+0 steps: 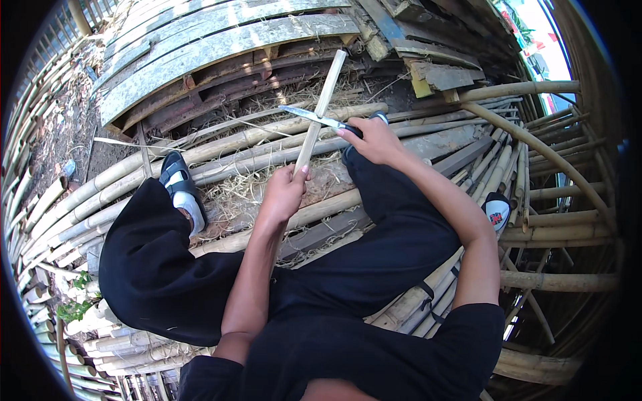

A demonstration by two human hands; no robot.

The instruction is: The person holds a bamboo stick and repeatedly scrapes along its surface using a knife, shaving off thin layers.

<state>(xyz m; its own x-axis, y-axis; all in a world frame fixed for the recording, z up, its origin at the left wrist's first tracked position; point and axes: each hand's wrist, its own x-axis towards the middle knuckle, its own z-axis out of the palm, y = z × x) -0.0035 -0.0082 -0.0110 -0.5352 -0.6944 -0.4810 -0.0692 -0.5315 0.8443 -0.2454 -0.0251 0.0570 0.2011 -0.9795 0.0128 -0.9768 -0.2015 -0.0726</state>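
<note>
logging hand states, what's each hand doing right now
Left hand: closed around the lower end of a flat bamboo strip.
Right hand: closed on the dark handle of a knife, its blade crossing the strip.

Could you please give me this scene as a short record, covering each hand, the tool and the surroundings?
Left hand: gripping the lower end of a pale strip
Right hand: holding a knife by its dark handle
Knife position: blade crosses the strip above the left hand, tip pointing left
Strip position: slanting up and slightly right
Ground: thin shavings scattered among long bamboo poles
Beyond the hands: stacked wooden pallets
Clothing: black trousers, dark sandal on the left foot
</note>
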